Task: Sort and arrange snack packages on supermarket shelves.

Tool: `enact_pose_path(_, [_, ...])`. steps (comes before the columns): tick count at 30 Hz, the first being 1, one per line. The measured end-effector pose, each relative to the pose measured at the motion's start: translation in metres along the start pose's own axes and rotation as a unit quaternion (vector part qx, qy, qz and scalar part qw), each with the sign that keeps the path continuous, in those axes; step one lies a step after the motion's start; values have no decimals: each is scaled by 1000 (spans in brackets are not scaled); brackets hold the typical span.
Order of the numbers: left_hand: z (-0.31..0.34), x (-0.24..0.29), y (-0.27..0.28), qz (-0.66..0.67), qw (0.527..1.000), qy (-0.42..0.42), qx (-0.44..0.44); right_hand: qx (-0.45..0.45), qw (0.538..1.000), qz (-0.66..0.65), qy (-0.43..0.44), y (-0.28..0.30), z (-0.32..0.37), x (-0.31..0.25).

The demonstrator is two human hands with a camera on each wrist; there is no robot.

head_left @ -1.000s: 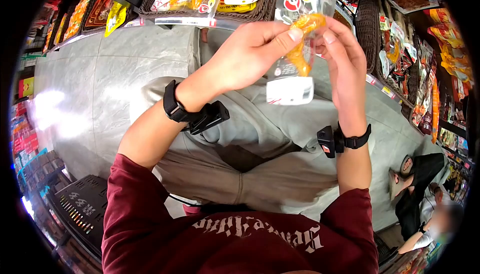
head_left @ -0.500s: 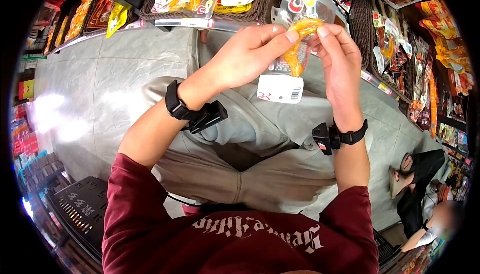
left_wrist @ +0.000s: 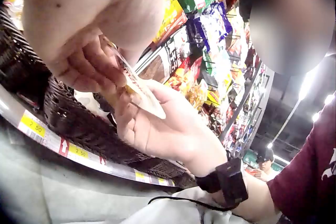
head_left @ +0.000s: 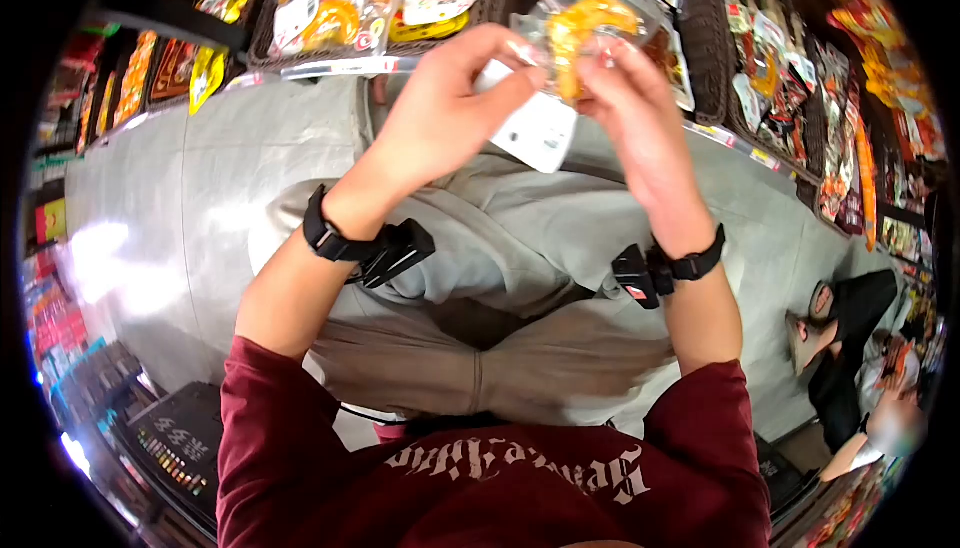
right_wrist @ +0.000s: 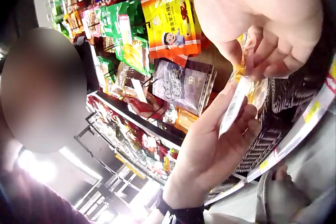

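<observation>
Both hands hold a clear plastic snack pack (head_left: 590, 18) with a curved, glossy orange-brown piece of food inside, in front of the shelf. My left hand (head_left: 440, 113) pinches the pack's left edge between thumb and fingers. On the other side my right hand (head_left: 640, 113) grips it, thumb on the front near the food. A white label (head_left: 540, 138) with small print hangs tilted at the lower end, between the hands. In the right wrist view the label (right_wrist: 233, 106) shows nearly edge-on above the left palm.
A dark wicker basket (head_left: 262, 33) of similar packs stands on the shelf ahead, and another basket (head_left: 715, 68) lies to the right. Price tags (left_wrist: 32, 124) line the shelf edge. Bagged snacks (right_wrist: 173, 22) hang on hooks. Another person (head_left: 850, 358) sits at the right.
The pack has turned, its label end swinging to the left and tilting. The left hand has moved left and the right hand slightly left. The head view has shifted a little.
</observation>
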State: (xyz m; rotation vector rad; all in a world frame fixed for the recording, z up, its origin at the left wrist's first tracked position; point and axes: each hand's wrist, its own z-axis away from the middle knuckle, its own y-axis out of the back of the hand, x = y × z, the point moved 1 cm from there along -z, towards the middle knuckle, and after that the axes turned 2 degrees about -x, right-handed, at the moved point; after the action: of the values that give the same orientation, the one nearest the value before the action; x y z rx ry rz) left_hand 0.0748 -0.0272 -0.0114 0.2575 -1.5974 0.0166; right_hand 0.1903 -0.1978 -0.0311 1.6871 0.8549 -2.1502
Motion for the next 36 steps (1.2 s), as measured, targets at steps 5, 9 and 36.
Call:
enact_pose_path(5, [1, 12, 6, 12, 998, 30, 59, -46, 999, -6, -19, -15, 9, -3])
enact_pose_path(9, [-11, 13, -6, 28, 997, 34, 70, -15, 997, -82, 6, -16, 15, -14])
enact_pose_path(36, [-39, 11, 93, -213, 948, -75, 225, 100, 912, -395, 50, 94, -18, -34])
